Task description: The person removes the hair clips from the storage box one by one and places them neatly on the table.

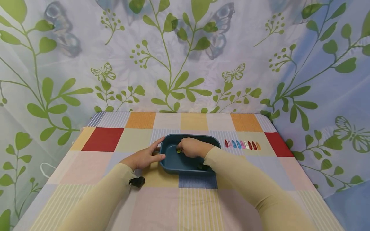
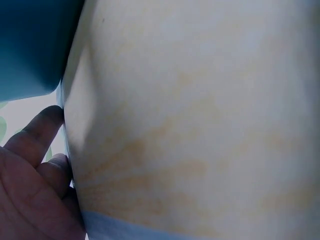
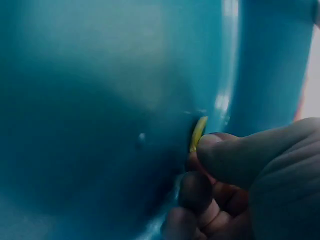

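A dark teal tray (image 1: 182, 170) stands on the cloth in front of me. Inside it, near its left half, my right hand (image 1: 193, 147) pinches a small yellow hair clip (image 3: 198, 134) between thumb and fingertips, low over the tray floor. Most of the clip is hidden by the fingers in the head view. My left hand (image 1: 143, 158) lies at the tray's left end, index finger and thumb extended to its rim. In the left wrist view the tray's corner (image 2: 35, 60) shows just above the fingers.
Right of the tray lies a neat row of several teardrop-shaped hair clips (image 1: 242, 144) in red, pink, blue, white and orange. A patchwork cloth (image 1: 156, 208) covers the table. A leaf-print curtain (image 1: 185, 64) hangs behind it, and a white cable (image 1: 43, 170) loops at the left edge.
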`<act>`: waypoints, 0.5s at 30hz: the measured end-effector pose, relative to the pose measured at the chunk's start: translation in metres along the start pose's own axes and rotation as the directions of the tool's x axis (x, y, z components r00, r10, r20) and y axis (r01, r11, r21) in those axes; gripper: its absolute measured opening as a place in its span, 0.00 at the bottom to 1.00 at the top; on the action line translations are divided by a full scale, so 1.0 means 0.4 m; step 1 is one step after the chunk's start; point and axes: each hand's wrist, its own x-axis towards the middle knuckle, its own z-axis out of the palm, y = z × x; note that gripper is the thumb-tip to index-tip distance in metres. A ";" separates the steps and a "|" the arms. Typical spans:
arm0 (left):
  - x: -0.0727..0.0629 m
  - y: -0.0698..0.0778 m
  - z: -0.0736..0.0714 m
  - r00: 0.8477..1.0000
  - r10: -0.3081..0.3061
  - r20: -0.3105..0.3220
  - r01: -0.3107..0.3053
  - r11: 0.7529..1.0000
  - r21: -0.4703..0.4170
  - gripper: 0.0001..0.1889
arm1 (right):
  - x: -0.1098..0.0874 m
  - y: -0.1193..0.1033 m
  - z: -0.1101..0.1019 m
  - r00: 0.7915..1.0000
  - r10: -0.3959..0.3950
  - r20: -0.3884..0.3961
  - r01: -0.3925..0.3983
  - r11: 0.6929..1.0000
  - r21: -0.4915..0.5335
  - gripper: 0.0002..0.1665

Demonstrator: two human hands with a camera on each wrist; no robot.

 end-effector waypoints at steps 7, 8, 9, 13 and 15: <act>0.000 0.000 0.004 1.000 -0.023 -0.002 0.023 1.000 -0.003 0.45 | -0.010 0.008 -0.012 0.998 0.019 -0.054 -0.014 0.995 0.096 0.20; 0.001 0.000 0.004 1.000 -0.023 -0.004 0.023 1.000 -0.002 0.45 | -0.010 0.008 -0.012 0.998 0.019 -0.053 -0.015 0.996 0.086 0.19; 0.001 0.000 0.004 1.000 -0.020 -0.004 0.020 1.000 0.002 0.45 | -0.009 0.008 -0.011 0.999 0.023 -0.048 -0.019 0.997 0.078 0.19; 0.002 -0.002 0.003 1.000 -0.023 -0.003 0.023 1.000 -0.004 0.45 | 0.000 0.004 -0.005 0.999 0.013 -0.038 -0.012 0.999 0.034 0.13; 0.002 -0.002 0.002 1.000 -0.020 0.000 0.020 1.000 -0.005 0.45 | 0.006 0.001 -0.001 0.999 0.008 -0.038 -0.007 1.000 0.006 0.11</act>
